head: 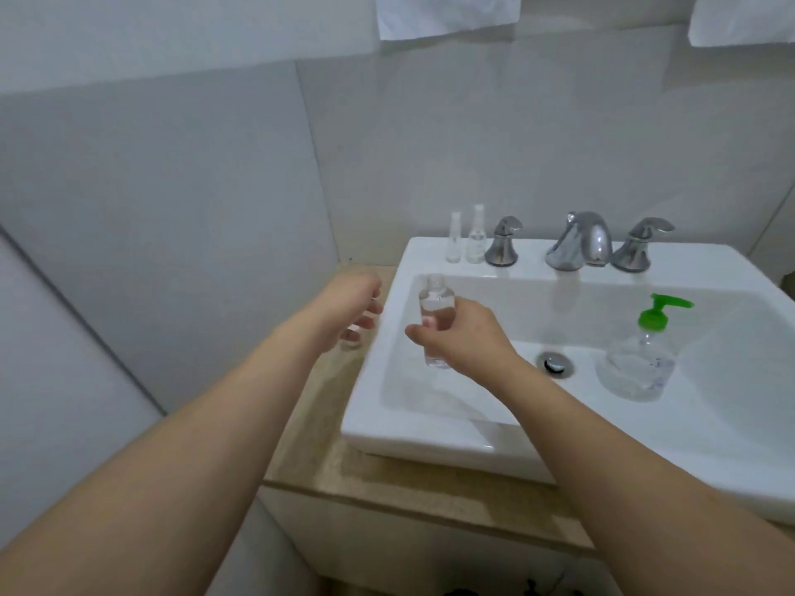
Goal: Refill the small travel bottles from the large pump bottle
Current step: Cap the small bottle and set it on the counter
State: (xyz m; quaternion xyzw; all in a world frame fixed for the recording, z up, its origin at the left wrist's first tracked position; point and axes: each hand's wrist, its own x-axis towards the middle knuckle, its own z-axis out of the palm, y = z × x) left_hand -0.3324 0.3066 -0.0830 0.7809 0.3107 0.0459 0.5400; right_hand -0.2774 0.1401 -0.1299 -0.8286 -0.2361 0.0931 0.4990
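**Bottle held over the basin's left edge**

Right hand (462, 333) grips a small clear travel bottle (436, 322) around its middle, upright, its open neck uppermost and clear liquid visible inside. It hangs over the left part of the white sink (430, 440), at about nine o'clock from the drain (555, 363). Left hand (350, 309) sits further out at nine o'clock, over the beige counter (387, 479), fingers curled; something small and clear seems to lie under them, but motion blur hides whether they grip it, so its hold cannot be told.

The large pump bottle (641, 363), clear with a green pump head, stands in the basin at three o'clock from the drain, untouched. Two slim clear spray bottles (464, 240) stand side by side on the sink's back ledge at eleven o'clock, just beside the left chrome tap handle (502, 243). The chrome spout (580, 240) rises at twelve o'clock.
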